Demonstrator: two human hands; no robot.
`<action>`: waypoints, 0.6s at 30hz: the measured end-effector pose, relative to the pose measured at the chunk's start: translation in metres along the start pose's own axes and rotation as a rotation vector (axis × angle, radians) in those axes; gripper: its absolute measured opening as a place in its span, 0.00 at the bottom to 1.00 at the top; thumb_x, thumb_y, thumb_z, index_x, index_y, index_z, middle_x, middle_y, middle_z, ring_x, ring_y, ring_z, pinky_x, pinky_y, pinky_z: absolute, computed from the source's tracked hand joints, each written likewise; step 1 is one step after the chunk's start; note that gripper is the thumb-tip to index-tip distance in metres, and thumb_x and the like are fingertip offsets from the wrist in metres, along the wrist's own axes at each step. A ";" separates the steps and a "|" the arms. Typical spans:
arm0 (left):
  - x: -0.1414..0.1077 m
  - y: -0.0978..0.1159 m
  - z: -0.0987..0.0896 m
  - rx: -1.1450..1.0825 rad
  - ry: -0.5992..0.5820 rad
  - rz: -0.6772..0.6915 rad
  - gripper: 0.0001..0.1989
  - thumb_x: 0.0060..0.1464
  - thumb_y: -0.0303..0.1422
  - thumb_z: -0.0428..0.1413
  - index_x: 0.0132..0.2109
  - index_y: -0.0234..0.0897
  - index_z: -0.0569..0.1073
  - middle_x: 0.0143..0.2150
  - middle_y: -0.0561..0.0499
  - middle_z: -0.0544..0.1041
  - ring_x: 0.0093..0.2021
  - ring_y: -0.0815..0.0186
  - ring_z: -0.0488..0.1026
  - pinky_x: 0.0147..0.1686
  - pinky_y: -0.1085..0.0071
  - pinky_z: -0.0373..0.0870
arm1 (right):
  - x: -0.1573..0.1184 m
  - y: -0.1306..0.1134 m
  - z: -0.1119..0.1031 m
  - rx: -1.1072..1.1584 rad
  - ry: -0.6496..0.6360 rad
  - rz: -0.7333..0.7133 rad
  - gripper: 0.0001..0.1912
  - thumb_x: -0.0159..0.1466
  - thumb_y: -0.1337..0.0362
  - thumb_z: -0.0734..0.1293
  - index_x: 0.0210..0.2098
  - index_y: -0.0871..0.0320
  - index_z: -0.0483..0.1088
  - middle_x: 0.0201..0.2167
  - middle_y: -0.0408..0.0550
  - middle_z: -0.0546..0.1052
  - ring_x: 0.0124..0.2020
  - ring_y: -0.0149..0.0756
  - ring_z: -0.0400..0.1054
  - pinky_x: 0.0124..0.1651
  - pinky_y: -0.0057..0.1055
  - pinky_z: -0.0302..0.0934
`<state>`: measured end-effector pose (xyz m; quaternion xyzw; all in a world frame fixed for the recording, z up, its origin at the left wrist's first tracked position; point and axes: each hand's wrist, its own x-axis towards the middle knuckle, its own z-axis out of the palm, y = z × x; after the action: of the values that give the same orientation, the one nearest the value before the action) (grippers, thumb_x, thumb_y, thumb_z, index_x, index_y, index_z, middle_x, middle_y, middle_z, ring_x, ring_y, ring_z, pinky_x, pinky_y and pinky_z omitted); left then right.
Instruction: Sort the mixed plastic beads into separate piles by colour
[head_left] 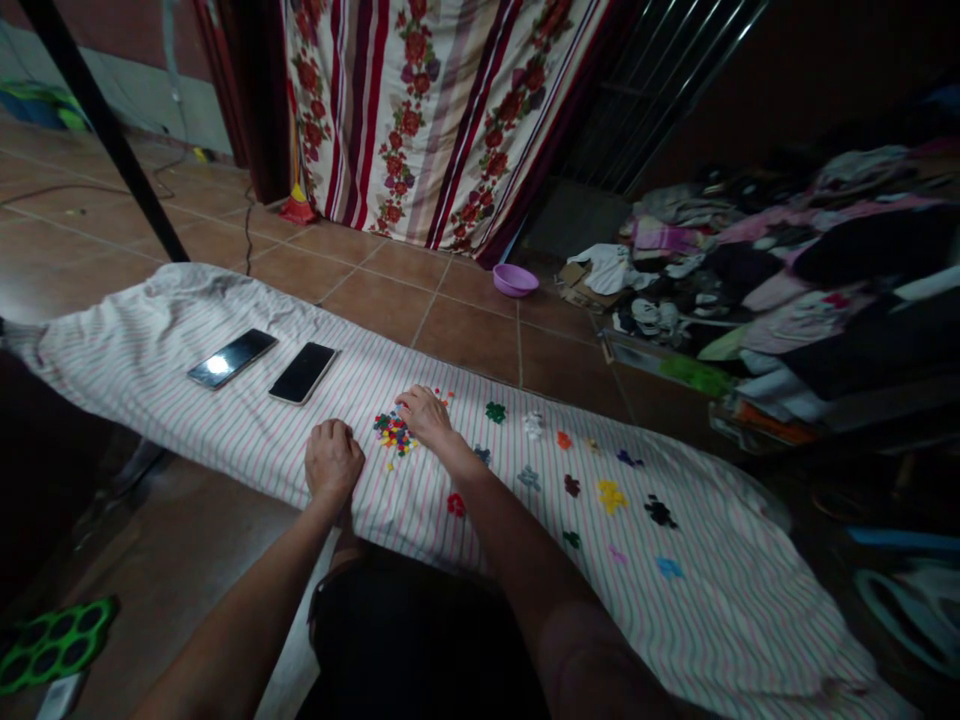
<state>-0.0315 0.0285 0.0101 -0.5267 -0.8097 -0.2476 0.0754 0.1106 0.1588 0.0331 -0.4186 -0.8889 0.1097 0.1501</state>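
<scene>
A heap of small, mixed-colour pieces lies on the striped cloth. My right hand is at the heap's right side, fingers bent down into a pinch; whatever is between the fingertips is hidden. Left of the heap, my left hand rests on the cloth as a loose fist, its inside out of sight. Right of my right hand the pieces lie in single-colour groups, among them green, white, red, yellow and black ones.
Two phones, a dark one and a pale-edged one, lie on the cloth to the left. Beyond it, a purple basin stands on the tiled floor before a floral curtain. Piled clothes fill the right side.
</scene>
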 end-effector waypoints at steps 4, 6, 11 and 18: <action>0.000 0.000 -0.002 0.007 -0.010 0.003 0.07 0.52 0.29 0.47 0.35 0.36 0.68 0.38 0.43 0.71 0.42 0.57 0.63 0.41 0.62 0.60 | -0.018 0.002 -0.004 0.198 0.098 0.092 0.11 0.60 0.69 0.62 0.40 0.58 0.73 0.33 0.46 0.74 0.36 0.34 0.66 0.43 0.29 0.59; 0.000 -0.001 -0.002 0.004 -0.014 0.004 0.07 0.51 0.30 0.47 0.35 0.36 0.69 0.38 0.43 0.71 0.41 0.57 0.63 0.41 0.62 0.60 | -0.034 0.004 -0.008 0.306 0.150 0.141 0.12 0.59 0.70 0.62 0.40 0.58 0.73 0.31 0.45 0.74 0.34 0.32 0.67 0.40 0.27 0.60; -0.002 -0.002 -0.001 0.003 -0.020 -0.013 0.10 0.52 0.32 0.46 0.37 0.35 0.71 0.38 0.42 0.71 0.42 0.57 0.64 0.39 0.62 0.60 | -0.098 0.025 -0.025 0.448 0.318 0.261 0.12 0.58 0.67 0.61 0.40 0.57 0.73 0.31 0.44 0.74 0.31 0.31 0.67 0.36 0.26 0.62; -0.002 0.003 -0.006 0.002 -0.015 -0.033 0.11 0.51 0.32 0.48 0.36 0.32 0.72 0.37 0.41 0.72 0.42 0.56 0.65 0.39 0.62 0.61 | -0.237 0.083 -0.066 0.228 0.577 0.506 0.15 0.58 0.65 0.58 0.38 0.56 0.74 0.34 0.48 0.75 0.34 0.35 0.68 0.40 0.32 0.63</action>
<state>-0.0287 0.0246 0.0154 -0.5150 -0.8191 -0.2440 0.0659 0.3359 0.0312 0.0263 -0.6188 -0.6610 0.1191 0.4075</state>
